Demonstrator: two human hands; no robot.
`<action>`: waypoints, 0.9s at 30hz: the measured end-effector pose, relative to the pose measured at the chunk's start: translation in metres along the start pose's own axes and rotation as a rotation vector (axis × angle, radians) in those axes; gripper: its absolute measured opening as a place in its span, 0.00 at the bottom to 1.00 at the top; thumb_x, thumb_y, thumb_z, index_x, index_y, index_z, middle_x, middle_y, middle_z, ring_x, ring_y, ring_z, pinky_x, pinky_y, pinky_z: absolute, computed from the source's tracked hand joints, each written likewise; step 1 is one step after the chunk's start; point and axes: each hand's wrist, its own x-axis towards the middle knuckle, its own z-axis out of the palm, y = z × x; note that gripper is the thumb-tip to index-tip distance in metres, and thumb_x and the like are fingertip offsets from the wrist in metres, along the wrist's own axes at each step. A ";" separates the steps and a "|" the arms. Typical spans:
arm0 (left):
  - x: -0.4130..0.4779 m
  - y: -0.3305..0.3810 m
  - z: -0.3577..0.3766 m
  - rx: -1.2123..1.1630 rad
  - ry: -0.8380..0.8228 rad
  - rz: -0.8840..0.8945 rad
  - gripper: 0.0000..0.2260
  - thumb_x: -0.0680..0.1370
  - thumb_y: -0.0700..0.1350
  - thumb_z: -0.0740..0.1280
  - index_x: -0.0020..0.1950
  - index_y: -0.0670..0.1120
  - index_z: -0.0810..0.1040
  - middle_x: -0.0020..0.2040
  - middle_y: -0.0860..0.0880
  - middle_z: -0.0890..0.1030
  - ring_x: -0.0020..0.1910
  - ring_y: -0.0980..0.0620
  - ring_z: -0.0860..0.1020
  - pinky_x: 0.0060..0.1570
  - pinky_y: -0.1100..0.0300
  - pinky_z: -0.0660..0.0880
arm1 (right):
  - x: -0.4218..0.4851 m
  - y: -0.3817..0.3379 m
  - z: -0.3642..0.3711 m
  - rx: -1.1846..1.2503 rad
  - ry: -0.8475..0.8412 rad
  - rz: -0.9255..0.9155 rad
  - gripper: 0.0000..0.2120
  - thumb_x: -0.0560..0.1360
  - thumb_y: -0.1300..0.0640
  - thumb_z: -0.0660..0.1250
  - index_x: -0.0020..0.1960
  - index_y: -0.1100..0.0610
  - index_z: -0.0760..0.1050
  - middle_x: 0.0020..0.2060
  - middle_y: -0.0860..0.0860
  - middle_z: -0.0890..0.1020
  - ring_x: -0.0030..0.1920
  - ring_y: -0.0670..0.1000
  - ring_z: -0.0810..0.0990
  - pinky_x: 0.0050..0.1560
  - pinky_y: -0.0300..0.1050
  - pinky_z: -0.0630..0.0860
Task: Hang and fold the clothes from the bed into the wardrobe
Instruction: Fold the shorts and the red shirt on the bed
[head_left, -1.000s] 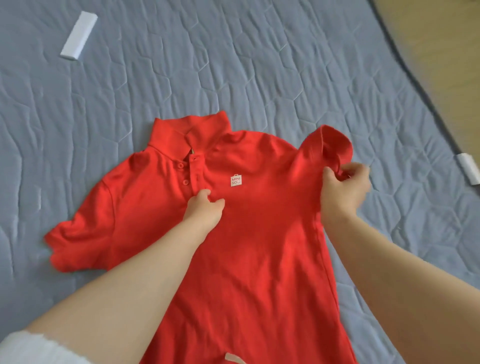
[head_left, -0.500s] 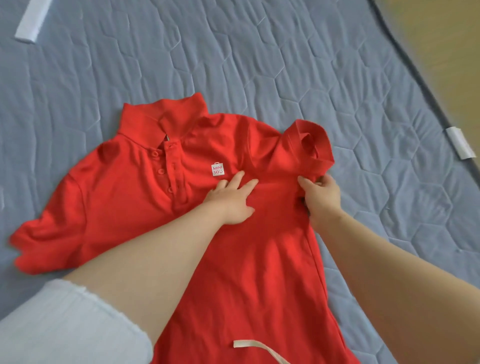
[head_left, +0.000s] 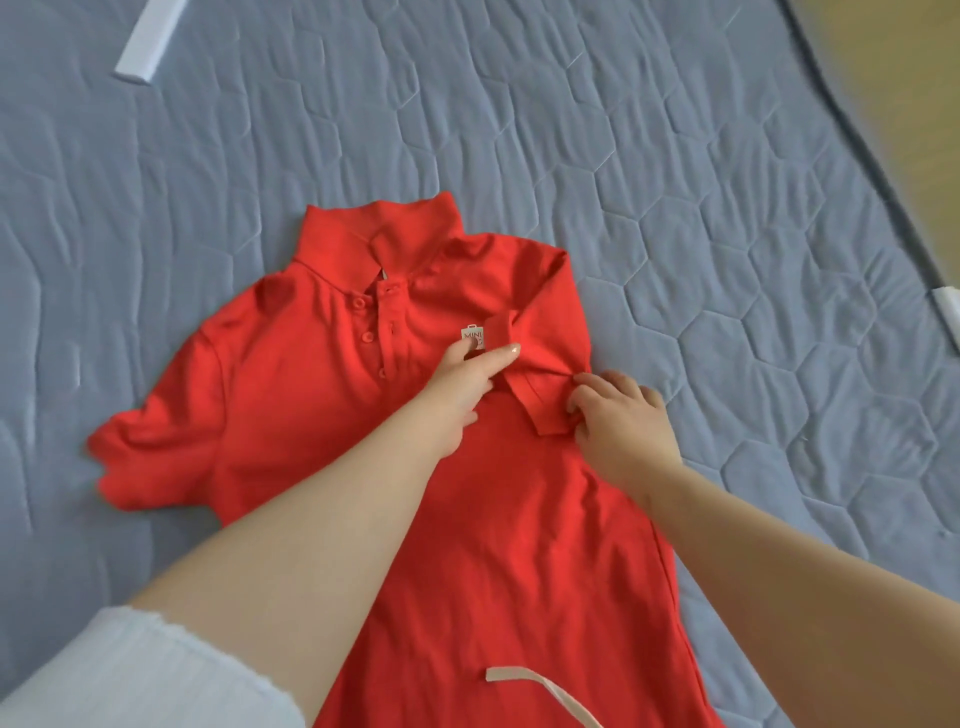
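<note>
Head view. One red polo shirt (head_left: 291, 395): centre of frame, flat and face-up on the grey quilted bed (head_left: 727, 208), collar toward the top. Its frame-right sleeve (head_left: 540, 364) lies folded inward over the chest.

The left grip (head_left: 467, 384): released, fingers straight, pressing the chest beside the white logo patch (head_left: 474, 338).

The right grip (head_left: 618, 421): pinching the folded sleeve's cuff.

One white box (head_left: 148, 44): upper left, on the bed.

One beige strip (head_left: 535, 691): bottom centre, on the shirt.

both bare forearms were stretched forward, the left from a white sleeve (head_left: 130, 670) at the lower left. the left hand (head_left: 465, 387) was laid flat, fingers straight and pressed down. the right hand (head_left: 621, 426) was curled just beside it, its fingertips (head_left: 584, 400) pinched on a red cuff (head_left: 535, 410).
</note>
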 end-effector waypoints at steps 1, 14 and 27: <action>0.001 -0.004 0.001 0.021 0.053 0.032 0.26 0.74 0.51 0.68 0.71 0.54 0.64 0.63 0.53 0.71 0.62 0.51 0.71 0.57 0.55 0.64 | 0.001 -0.001 0.000 -0.048 -0.058 0.017 0.14 0.75 0.56 0.59 0.60 0.53 0.72 0.70 0.45 0.66 0.71 0.52 0.58 0.63 0.48 0.56; -0.061 -0.092 -0.147 -0.103 1.192 -0.082 0.16 0.72 0.45 0.67 0.58 0.41 0.76 0.56 0.40 0.79 0.56 0.40 0.76 0.56 0.51 0.72 | -0.019 -0.138 0.017 0.144 -0.099 0.048 0.20 0.74 0.56 0.60 0.66 0.55 0.69 0.71 0.51 0.64 0.70 0.55 0.60 0.64 0.48 0.61; -0.055 -0.089 -0.240 -0.985 0.508 -0.292 0.12 0.68 0.55 0.72 0.38 0.49 0.74 0.35 0.50 0.76 0.34 0.51 0.76 0.39 0.59 0.75 | -0.020 -0.208 0.058 0.230 -0.200 0.105 0.18 0.74 0.59 0.60 0.63 0.55 0.73 0.72 0.51 0.61 0.68 0.55 0.62 0.65 0.49 0.65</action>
